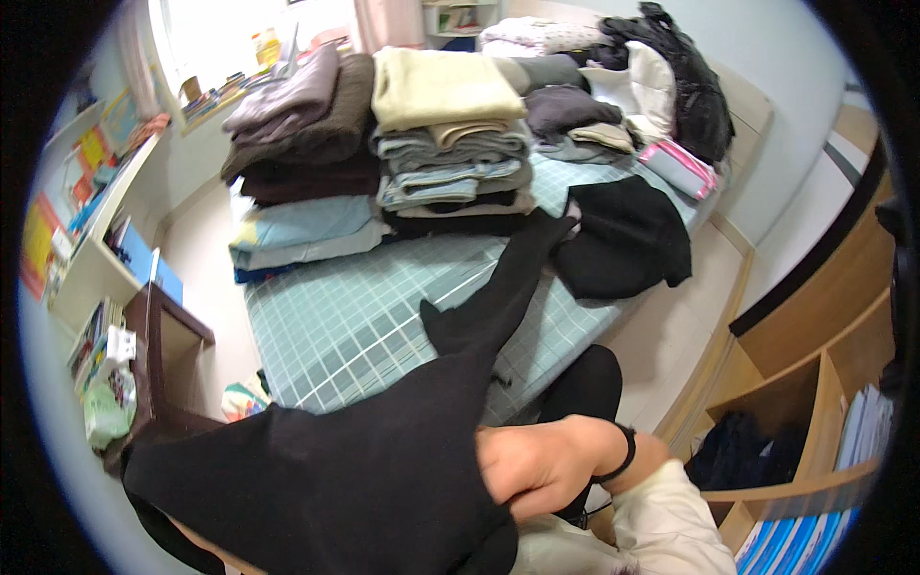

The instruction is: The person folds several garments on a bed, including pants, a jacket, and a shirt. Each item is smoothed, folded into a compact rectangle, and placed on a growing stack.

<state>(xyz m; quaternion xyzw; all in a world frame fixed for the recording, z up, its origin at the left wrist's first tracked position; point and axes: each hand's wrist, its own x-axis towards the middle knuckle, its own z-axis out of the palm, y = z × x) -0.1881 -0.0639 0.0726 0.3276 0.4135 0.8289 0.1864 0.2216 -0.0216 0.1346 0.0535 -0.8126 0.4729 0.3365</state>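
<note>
Head view: I observe the black garment [326,470] extending from lower frame onto the bed [335,321]. Right hand [541,465] curls at its edge, fingertips hidden; left hand covered. I cannot determine either grip.

Held garment [335,470]: solid blk. Folded garment [623,240] on bed, R side: blk too. Bed sheet [335,335]: pale teal w/ wht grid lines. L pile: mauve top item [287,101], dk brn item [326,134] below, lt blue one [307,225] lower. Mid pile: cream top piece [446,88]. Sleeve [666,513]: off-wht. Wristband [625,458]: blk. Pkg [678,171]: pink/wht. Curtain [388,24]: pale pink.
</note>
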